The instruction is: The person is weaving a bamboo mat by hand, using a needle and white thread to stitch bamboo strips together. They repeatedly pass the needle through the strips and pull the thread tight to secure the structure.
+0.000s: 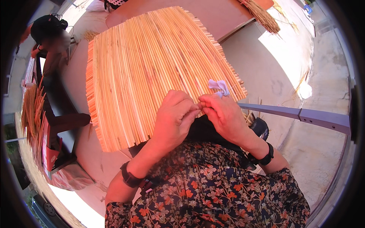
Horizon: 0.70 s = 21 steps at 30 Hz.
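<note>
A large mat of straw-coloured reed sticks (133, 76) lies in front of me, its sticks running away from me. At its near edge, my left hand (175, 117) and my right hand (222, 116) meet with fingers pinched together. Whatever is between the fingertips is too small to name. A pale lilac strip of cloth (218, 85) sits on the mat just beyond my right hand. Both wrists wear black bands.
A long metal bar (323, 119) runs out to the right. Another person (47, 36) is at the upper left, by dark furniture (66, 123) and upright reed bundles (32, 114). A brown table (125, 17) stands behind the mat, with a straw bundle (262, 17) at its right.
</note>
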### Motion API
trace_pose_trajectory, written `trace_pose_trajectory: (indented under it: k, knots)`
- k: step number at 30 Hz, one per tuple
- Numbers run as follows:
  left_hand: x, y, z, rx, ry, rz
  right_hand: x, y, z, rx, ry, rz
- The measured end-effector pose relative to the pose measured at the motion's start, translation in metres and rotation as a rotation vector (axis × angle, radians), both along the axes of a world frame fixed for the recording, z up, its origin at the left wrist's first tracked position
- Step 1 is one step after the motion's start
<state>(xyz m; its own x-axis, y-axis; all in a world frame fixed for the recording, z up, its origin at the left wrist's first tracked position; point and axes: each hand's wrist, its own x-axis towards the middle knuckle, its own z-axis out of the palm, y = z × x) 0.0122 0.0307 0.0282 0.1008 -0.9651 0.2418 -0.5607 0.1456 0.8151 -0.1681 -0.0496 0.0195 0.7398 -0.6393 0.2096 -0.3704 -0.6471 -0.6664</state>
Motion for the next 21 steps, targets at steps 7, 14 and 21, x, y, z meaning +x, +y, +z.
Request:
trace_pose_trajectory:
  k: [7, 14, 21]
  knots:
    - [0.027, -0.016, 0.002, 0.091, 0.453, 0.032, 0.007, 0.001, 0.014, 0.409, -0.176, 0.018]
    - [0.030, -0.010, -0.001, 0.176, 0.684, -0.061, 0.017, -0.017, 0.037, 1.099, -0.280, 0.019]
    - [0.028, -0.008, 0.022, 0.398, 0.629, -0.016, 0.050, -0.058, 0.075, 0.976, -0.373, 0.183]
